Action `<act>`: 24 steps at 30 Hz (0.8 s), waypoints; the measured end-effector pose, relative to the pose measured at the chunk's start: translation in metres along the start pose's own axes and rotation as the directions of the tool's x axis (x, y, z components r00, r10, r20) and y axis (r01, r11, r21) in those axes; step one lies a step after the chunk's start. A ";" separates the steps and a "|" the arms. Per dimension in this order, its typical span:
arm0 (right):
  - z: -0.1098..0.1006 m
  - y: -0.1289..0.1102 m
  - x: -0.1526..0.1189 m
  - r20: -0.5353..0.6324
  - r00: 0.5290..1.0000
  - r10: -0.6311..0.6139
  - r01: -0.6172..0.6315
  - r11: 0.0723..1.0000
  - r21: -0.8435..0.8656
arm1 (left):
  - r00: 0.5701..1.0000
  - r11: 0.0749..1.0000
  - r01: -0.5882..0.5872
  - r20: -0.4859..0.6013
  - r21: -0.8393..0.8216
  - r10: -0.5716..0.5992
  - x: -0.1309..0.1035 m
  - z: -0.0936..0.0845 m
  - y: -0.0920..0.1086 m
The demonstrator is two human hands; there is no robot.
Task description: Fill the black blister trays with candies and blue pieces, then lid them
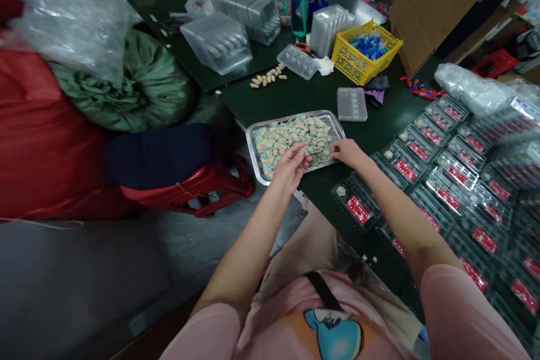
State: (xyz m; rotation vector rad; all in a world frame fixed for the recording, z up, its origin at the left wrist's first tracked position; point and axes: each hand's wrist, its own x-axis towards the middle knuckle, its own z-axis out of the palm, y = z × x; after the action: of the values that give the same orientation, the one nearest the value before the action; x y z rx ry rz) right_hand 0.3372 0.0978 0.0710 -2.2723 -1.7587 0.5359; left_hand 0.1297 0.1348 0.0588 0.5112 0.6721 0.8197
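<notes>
A silver metal tray (252, 153) holds a heap of small flat pieces (280, 138) in pale green and peach. Over the tray's near edge, my left hand (291, 167) has its fingers curled together beside the heap; what they hold, if anything, is hard to make out. My right hand (348, 153) is at the tray's right side, fingertips pinched close to the pieces. Whatever sits in that pinch is hidden. Just right of the tray's near corner lies an open clear plastic case (358, 202) with a red-and-white dotted insert and a small pale stack in one compartment.
Rows of similar cases (447, 197) cover the table's right side. Behind the tray are a lidded clear box (351, 104), a yellow basket (346, 62) of blue items, peanut-shaped pieces (268, 76) and a green bottle (300, 0). A red stool (189, 194) stands left.
</notes>
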 end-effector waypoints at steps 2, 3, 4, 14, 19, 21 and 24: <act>-0.004 -0.002 -0.004 -0.126 0.992 0.011 -0.004 0.999 0.053 | 1.000 1.000 0.006 -0.005 0.004 -0.006 -0.001 0.001 -0.001; -0.006 -0.005 -0.007 -0.204 0.979 0.009 0.013 0.994 0.107 | 1.000 1.000 0.010 -0.006 0.009 -0.010 -0.001 0.002 -0.001; -0.008 -0.010 -0.011 -0.276 0.961 0.000 0.051 0.983 0.179 | 1.000 1.000 0.014 -0.007 0.012 -0.014 -0.001 0.003 -0.002; -0.004 -0.053 -0.041 -0.298 0.953 -0.052 0.238 0.736 0.633 | 1.000 0.998 -0.006 -0.018 0.062 0.007 -0.002 0.018 -0.013; -0.010 -0.051 -0.056 -0.316 0.949 -0.019 0.223 0.749 0.624 | 0.999 0.990 -0.034 -0.028 0.135 0.038 -0.004 0.024 -0.017; -0.016 -0.052 -0.065 -0.328 0.945 -0.009 0.218 0.763 0.609 | 0.997 0.978 -0.067 -0.019 0.196 0.073 -0.003 0.028 -0.021; -0.025 -0.039 -0.074 -0.349 0.936 0.041 0.204 0.746 0.634 | 0.985 0.942 -0.168 0.006 0.291 0.173 0.006 0.045 -0.032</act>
State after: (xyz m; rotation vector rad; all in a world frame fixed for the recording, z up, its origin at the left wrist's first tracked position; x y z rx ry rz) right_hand 0.2969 0.0376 0.1203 -1.6452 -1.2175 0.5856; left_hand 0.1804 0.1140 0.0668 0.8387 0.7800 0.8939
